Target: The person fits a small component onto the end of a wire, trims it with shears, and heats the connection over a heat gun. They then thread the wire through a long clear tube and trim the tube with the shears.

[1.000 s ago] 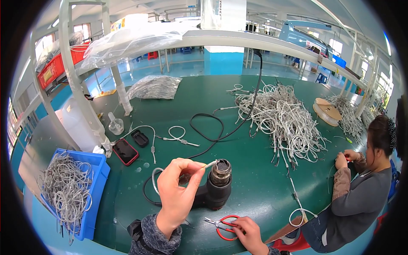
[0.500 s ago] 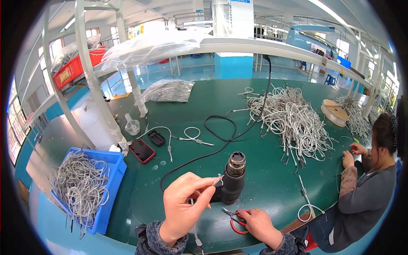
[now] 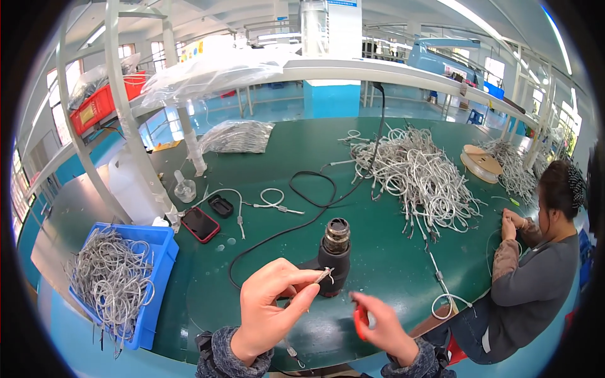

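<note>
Between thumb and forefinger, my left hand [image 3: 272,310] pinches the end of a thin grey cable [image 3: 325,275], its short loose wires poking out past the fingertips. The rest of that cable drops behind the hand, where a short sleeve and end loop [image 3: 295,356] show below the wrist. My right hand [image 3: 387,329], smeared by motion, is closed around red-handled cutters [image 3: 361,321]; their jaws are too blurred to read. Just behind the pinched cable end stands a black heat gun [image 3: 334,259], nozzle up, partly covered by my left hand.
A blue bin [image 3: 165,264] of cables sits left. A phone [image 3: 200,225], black case [image 3: 220,206] and small bottle [image 3: 184,188] lie near it. A cable heap [image 3: 419,179] and spool [image 3: 481,162] are at right, beside a seated co-worker [image 3: 529,283]. A black cord [image 3: 268,234] crosses the table.
My right hand has picked the cutters up off the tabletop and turned them upward, toward the left hand. The left hand keeps its pinch. The whole view has shifted slightly.
</note>
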`<state>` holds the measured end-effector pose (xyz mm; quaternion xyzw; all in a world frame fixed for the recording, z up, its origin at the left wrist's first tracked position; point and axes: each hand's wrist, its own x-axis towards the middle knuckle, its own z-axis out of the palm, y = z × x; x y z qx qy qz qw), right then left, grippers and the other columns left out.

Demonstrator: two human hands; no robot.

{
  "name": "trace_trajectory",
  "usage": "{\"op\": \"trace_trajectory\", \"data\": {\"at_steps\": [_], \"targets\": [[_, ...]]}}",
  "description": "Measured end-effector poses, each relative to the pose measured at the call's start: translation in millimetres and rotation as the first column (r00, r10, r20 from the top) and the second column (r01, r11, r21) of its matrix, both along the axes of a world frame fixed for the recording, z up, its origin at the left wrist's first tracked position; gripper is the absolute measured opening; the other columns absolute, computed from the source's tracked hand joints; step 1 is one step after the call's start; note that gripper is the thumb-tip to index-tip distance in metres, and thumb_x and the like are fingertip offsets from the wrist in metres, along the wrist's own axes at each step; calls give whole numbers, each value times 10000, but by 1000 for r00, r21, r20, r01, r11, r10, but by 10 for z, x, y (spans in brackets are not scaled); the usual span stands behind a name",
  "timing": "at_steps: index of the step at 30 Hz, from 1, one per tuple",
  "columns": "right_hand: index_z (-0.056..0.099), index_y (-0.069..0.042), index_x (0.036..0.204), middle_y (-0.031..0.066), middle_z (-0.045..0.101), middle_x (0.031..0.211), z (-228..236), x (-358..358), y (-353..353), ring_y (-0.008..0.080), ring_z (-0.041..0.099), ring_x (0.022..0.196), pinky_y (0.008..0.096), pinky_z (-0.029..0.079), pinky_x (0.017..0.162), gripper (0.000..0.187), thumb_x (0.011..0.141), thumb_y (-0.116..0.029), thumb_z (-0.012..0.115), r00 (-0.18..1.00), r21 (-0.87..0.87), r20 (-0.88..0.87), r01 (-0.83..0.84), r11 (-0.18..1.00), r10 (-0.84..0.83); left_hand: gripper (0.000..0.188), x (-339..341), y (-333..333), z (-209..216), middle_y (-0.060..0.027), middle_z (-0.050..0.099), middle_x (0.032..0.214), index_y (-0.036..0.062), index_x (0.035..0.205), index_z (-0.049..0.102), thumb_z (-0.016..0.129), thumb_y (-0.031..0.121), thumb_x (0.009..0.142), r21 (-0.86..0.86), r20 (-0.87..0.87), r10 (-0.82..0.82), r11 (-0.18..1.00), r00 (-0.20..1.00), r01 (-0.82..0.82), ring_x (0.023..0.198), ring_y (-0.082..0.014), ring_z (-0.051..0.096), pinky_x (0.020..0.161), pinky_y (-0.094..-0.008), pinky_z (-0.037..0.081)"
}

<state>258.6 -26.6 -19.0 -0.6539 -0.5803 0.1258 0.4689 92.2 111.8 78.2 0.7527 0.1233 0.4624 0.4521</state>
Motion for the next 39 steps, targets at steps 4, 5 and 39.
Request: {"op": "trace_trajectory", "data": {"at_steps": [4, 5, 39], "targets": [[587, 33, 1139, 87, 573, 793, 384, 52, -62, 115, 538, 674, 225, 426, 600, 455, 697, 98, 667, 934, 185, -321, -100, 978, 156, 247, 26, -59, -9, -45, 574, 745, 32, 1012, 700, 655, -51, 784, -78, 4, -83, 993, 997, 83, 576, -73, 549, 475, -193, 393], [587, 33, 1139, 87, 573, 793, 484, 52, -66, 115, 538, 674, 225, 426, 600, 455, 697, 98, 667, 934, 183, -324, -93, 979, 149, 247, 28, -65, -14, -42, 573, 741, 35, 1012, 701, 655, -47, 784, -74, -15, -96, 993, 995, 95, 575, -72, 549, 476, -195, 388], [663, 19, 1068, 60, 557, 661, 787, -99, 32, 119, 499, 572, 245, 398, 528, 376, 695, 22, 713, 982, 186, -161, -65, 980, 95, 228, 49, -69, -6, -82, 558, 837, -12, 984, 693, 624, -99, 785, 36, -84, -104, 994, 991, 107, 585, -80, 554, 465, -176, 458]]}}
